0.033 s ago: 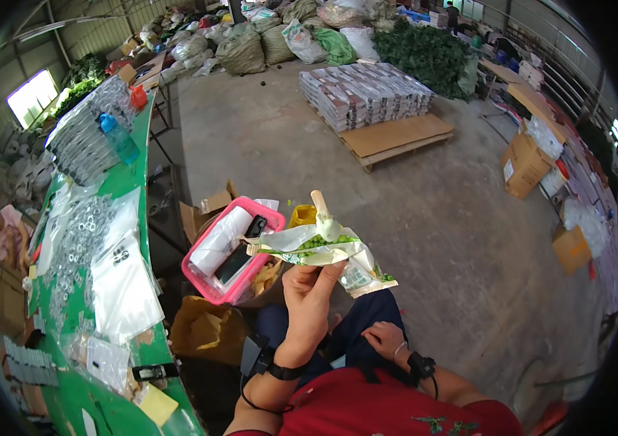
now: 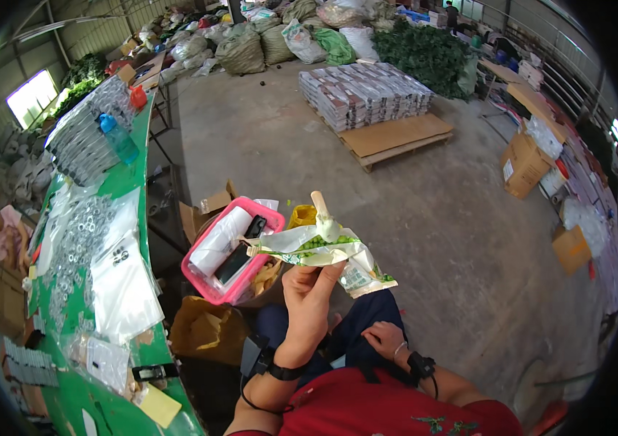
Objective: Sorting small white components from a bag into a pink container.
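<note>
Out in front of me, my left hand (image 2: 310, 294) pinches a white-and-green ice cream wrapper (image 2: 302, 243) between thumb and fingers. A small, mostly eaten pale green ice cream bar (image 2: 328, 228) sits at the torn wrapper, its flat wooden stick (image 2: 319, 202) pointing up. My right hand (image 2: 384, 338) lies loosely on my thigh in dark trousers, fingers stretched and holding nothing. Past my left hand stands a pink basket (image 2: 278, 216) with a white roll (image 2: 223, 236) and black items inside.
A long green table (image 2: 131, 185) on my left bears clear bags (image 2: 124, 291), many small ring-like pieces, a blue bottle (image 2: 118, 138) and a black stapler-like tool (image 2: 155, 372). Another person (image 2: 10, 232) sits beyond it. Ahead, stacked packages (image 2: 367, 91) stand on a pallet; cartons (image 2: 527, 163) are at right.
</note>
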Tool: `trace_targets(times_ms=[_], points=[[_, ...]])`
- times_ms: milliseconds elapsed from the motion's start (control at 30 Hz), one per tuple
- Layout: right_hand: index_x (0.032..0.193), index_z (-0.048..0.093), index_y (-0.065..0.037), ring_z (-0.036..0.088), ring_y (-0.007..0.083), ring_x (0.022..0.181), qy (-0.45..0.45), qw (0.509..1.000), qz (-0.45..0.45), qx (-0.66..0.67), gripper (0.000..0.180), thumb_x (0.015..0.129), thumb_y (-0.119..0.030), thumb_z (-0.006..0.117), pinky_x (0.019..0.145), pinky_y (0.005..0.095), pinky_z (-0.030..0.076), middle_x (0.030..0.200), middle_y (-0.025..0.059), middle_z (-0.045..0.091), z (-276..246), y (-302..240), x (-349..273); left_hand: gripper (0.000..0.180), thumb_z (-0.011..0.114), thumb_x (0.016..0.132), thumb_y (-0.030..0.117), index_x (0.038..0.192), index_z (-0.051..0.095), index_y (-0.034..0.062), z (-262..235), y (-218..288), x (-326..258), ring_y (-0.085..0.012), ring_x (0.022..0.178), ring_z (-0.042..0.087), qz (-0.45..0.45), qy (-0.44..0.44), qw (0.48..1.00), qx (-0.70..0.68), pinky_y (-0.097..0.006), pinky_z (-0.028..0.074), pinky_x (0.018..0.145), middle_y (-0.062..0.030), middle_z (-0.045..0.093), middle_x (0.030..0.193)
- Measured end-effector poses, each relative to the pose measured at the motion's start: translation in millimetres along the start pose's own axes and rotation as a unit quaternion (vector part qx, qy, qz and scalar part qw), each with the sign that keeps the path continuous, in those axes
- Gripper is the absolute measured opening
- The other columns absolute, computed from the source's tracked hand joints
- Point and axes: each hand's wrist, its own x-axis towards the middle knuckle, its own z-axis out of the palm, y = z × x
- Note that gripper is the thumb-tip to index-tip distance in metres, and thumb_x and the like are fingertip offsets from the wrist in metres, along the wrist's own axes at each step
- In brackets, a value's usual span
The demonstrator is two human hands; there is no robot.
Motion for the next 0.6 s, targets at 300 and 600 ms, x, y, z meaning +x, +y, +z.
trace_targets(times_ms=[300, 600], points=[[0.086, 0.07, -0.01, 0.061, 0.0258, 0.077, 0.008, 1.0, 0.015, 0.008, 0.01, 0.086, -0.017, 0.064, 0.071, 0.037, 0.048, 0.078, 0.0059, 0.063, -2.7, -2.7, -4.0, 0.015, 0.058, 0.092, 0.0, 0.104, 0.067, -0.0001, -6.2, 5.0, -31.7, -0.017, 0.103, 0.063, 0.094, 0.051, 0.969, 0.223, -0.027, 0.05, 0.084, -0.0093, 0.063, 0.116], [0.088, 0.07, -0.013, 0.062, 0.0249, 0.08, 0.032, 0.999, -0.019, -0.013, 0.012, 0.088, -0.022, 0.062, 0.072, 0.0375, 0.048, 0.08, 0.0037, 0.063, 3.4, 2.5, 1.2, 0.019, 0.062, 0.09, 0.0, 0.108, 0.064, -0.001, 17.7, 83.9, -1.9, -0.0192, 0.103, 0.062, 0.316, -0.27, 0.833, 0.365, -0.03, 0.05, 0.087, -0.0087, 0.064, 0.113]])
